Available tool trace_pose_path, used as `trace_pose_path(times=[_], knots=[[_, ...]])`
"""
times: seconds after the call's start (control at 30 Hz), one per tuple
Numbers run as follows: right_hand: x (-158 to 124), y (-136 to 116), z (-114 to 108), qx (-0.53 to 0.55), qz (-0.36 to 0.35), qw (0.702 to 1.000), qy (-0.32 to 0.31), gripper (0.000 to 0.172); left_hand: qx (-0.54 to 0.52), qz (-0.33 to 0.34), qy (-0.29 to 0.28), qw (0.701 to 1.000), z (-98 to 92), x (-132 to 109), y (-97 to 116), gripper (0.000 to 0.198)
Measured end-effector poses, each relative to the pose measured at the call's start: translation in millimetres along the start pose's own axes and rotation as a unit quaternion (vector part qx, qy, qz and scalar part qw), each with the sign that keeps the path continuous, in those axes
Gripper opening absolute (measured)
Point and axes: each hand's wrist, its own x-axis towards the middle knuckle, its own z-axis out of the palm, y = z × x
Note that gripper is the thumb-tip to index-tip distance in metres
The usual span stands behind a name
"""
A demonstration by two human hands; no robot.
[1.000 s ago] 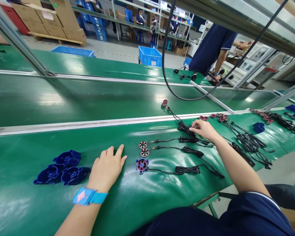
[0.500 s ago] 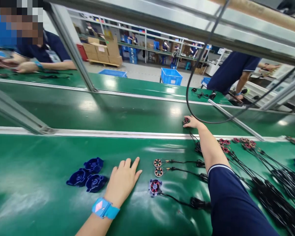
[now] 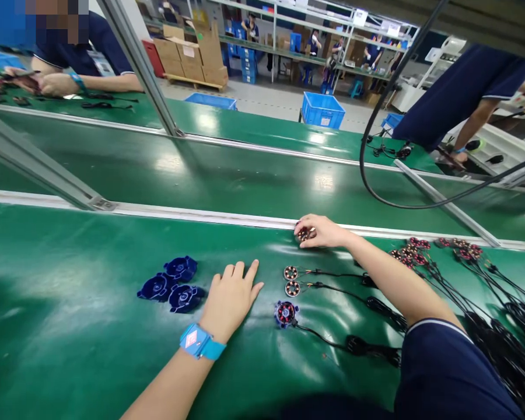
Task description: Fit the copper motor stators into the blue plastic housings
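Note:
My left hand lies palm down on the green tabletop with its fingers spread and nothing in it. Left of it sit three dark blue plastic housings in a cluster. Beyond it, at the white rail, my right hand has its fingers curled round a motor stator with copper-coloured windings. Nearer to me lie two similar ring-shaped stators, one behind the other, with black cables running right. In front of these is a blue housing with a stator inside, its cable trailing to a black bundle.
More stators and thick bundles of black cable cover the right side. A white rail borders a sunken green belt. Metal posts and a hanging black cable cross the view. Co-workers stand beyond.
My right hand has drawn back from the belt to the near side of the rail and leftward, with the stator in it. The left hand stays flat. The view has tilted down.

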Motion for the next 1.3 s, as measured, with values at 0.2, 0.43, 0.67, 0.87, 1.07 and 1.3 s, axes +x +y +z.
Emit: trace_pose_path(times=[0.2,0.43,0.67,0.87,1.07,1.3], knots=[[-32.7,-46.2,13.9,-0.011,-0.057,0.998,-0.026,0.051,-0.016,-0.014,0.003,1.000,-2.0,-1.9,2.2,0.050],[-81.6,-43.7,4.7,0.041,0.060,0.991,0.114,0.020,-0.180,0.146,0.055,0.971,-14.4,34.1,13.0,0.029],[-78.9,-31.1,33.9,0.033,0.046,0.988,0.146,0.017,-0.159,0.174,0.049,0.971,-3.4,82.3,9.7,0.026],[-81.4,-25.2,13.0,0.042,0.084,0.931,0.352,0.014,-0.152,0.153,0.071,0.974,6.9,100.5,11.6,0.030],[-106.0,-21.1,-26.6,0.037,0.133,0.909,0.393,0.017,-0.245,0.216,0.082,0.942,8.2,100.0,8.6,0.033],[-179.4,7.1,-48.4,-0.094,0.197,0.972,0.084,0.015,-0.279,0.310,0.021,0.908,19.0,100.5,0.2,0.036]])
